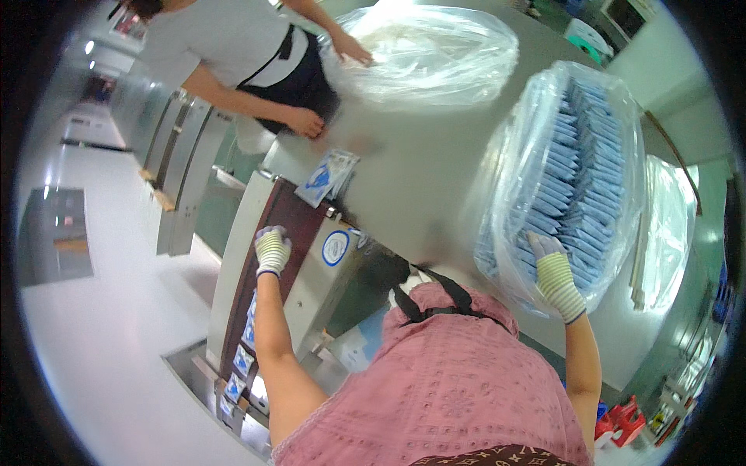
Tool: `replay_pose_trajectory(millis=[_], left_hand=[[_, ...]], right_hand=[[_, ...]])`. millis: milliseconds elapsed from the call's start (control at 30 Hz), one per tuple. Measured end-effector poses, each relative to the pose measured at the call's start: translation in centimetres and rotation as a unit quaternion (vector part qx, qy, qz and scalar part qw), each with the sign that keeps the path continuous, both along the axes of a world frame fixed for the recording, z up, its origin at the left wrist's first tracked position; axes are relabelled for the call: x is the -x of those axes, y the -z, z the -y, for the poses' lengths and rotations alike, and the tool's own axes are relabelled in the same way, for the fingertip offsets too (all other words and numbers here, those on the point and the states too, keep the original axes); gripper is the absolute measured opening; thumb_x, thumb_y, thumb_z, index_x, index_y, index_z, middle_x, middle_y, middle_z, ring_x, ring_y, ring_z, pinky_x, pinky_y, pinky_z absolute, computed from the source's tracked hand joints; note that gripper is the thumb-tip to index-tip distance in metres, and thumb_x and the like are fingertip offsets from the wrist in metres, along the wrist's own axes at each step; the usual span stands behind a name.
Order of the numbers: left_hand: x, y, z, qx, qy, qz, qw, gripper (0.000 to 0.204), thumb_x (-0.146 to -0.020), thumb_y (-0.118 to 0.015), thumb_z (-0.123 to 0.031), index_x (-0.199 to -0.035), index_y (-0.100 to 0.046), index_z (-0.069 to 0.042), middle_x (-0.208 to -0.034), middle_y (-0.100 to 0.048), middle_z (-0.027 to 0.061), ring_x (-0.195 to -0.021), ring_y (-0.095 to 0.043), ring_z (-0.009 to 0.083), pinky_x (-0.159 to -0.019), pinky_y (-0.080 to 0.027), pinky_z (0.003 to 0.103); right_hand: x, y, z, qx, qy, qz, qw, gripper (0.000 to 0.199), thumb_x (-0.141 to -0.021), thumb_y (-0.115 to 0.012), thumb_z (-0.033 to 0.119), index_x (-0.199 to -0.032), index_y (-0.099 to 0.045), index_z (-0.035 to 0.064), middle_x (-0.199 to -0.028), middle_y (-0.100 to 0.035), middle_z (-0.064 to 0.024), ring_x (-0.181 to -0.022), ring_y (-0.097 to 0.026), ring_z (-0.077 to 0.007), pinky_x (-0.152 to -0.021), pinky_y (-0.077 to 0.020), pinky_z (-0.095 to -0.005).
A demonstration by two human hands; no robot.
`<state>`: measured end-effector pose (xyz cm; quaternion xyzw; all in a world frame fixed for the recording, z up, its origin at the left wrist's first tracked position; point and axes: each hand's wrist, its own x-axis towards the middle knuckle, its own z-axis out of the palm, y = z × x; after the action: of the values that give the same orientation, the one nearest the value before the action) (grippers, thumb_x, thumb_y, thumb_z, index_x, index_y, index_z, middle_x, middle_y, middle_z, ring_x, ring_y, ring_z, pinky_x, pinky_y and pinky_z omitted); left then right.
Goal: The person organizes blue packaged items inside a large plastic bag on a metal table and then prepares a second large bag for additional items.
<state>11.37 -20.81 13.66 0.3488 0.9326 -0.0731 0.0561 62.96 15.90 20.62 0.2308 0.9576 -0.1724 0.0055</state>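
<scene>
My left hand [273, 252], in a white striped knit glove, is over the dark red conveyor belt [294, 219], its fingers curled down. Anything under those fingers is hidden. At right my right hand [559, 281], gloved the same way, reaches inside a clear plastic bag [503, 167]. Its fingers lie stretched against the near end of the blue packets [594, 167], which stand tightly packed in two long rows. Several white and blue sachets [328, 180] lie in a loose pile at the belt's far end. More small sachets [242, 359] rest on the belt's near stretch.
A grey table [412, 171] spans the middle. Across it a person [256, 70] stands with one hand on another large clear bag [435, 58]. Folded clear plastic [667, 233] lies at the right edge. Red plastic items [622, 421] are at the lower right.
</scene>
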Motion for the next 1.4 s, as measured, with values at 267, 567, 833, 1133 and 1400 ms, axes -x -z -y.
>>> replay_pose_trajectory(millis=[267, 567, 833, 1133, 1400], left_hand=[[2.7, 0.5, 15.6, 0.299, -0.262, 0.185, 0.899, 0.046, -0.068, -0.08, -0.029, -0.107, -0.066, -0.009, -0.115, -0.065, 0.0192, -0.11, -0.061, 0.0331, -0.096, -0.047, 0.042], [1.6, 1.8, 11.5, 0.042, -0.232, 0.178, 0.955, 0.086, -0.053, -0.086, -0.024, -0.131, -0.051, -0.01, -0.124, -0.052, 0.0165, -0.12, -0.046, 0.0349, -0.103, -0.039, 0.043], [8.5, 3.6, -1.2, 0.004, -0.01, 0.254, 0.967, 0.072, -0.068, -0.08, -0.032, -0.129, -0.053, -0.004, -0.137, -0.044, 0.0221, -0.128, -0.038, 0.0396, -0.108, -0.033, 0.045], [12.8, 8.9, -19.6, 0.03, -0.05, 0.393, 0.918, 0.078, -0.067, -0.078, -0.048, -0.126, -0.055, -0.001, -0.12, -0.06, 0.0224, -0.105, -0.059, 0.0381, -0.094, -0.046, 0.041], [-6.0, 9.5, -21.2, -0.079, 0.36, -0.043, 0.929, 0.067, -0.068, -0.077, -0.039, -0.121, -0.054, -0.004, -0.112, -0.062, 0.0207, -0.104, -0.059, 0.0376, -0.094, -0.044, 0.044]], right_hand=[[0.2, 1.2, -0.4, -0.03, -0.018, -0.021, 0.999, 0.07, -0.074, -0.064, 0.03, -0.134, -0.043, 0.0002, -0.119, -0.053, -0.02, -0.109, -0.05, -0.0374, -0.094, -0.0386, -0.0433], [1.7, 2.3, -2.0, 0.119, 0.139, 0.171, 0.968, 0.051, -0.082, -0.055, 0.008, -0.132, -0.048, 0.0042, -0.124, -0.057, -0.0169, -0.111, -0.053, -0.0373, -0.096, -0.0403, -0.0448], [1.1, 1.2, -0.6, 0.06, 0.09, 0.111, 0.988, 0.055, -0.079, -0.059, 0.014, -0.132, -0.046, 0.0027, -0.124, -0.054, -0.0207, -0.114, -0.05, -0.0388, -0.102, -0.0355, -0.0463], [2.1, -0.3, 0.2, 0.052, 0.097, 0.098, 0.989, 0.064, -0.074, -0.067, 0.021, -0.13, -0.045, 0.001, -0.121, -0.053, -0.0213, -0.113, -0.049, -0.0393, -0.099, -0.0359, -0.047], [1.6, 0.0, 0.4, 0.045, 0.102, 0.117, 0.987, 0.069, -0.072, -0.068, 0.023, -0.133, -0.044, 0.0015, -0.123, -0.052, -0.0198, -0.118, -0.047, -0.0374, -0.104, -0.032, -0.0475]])
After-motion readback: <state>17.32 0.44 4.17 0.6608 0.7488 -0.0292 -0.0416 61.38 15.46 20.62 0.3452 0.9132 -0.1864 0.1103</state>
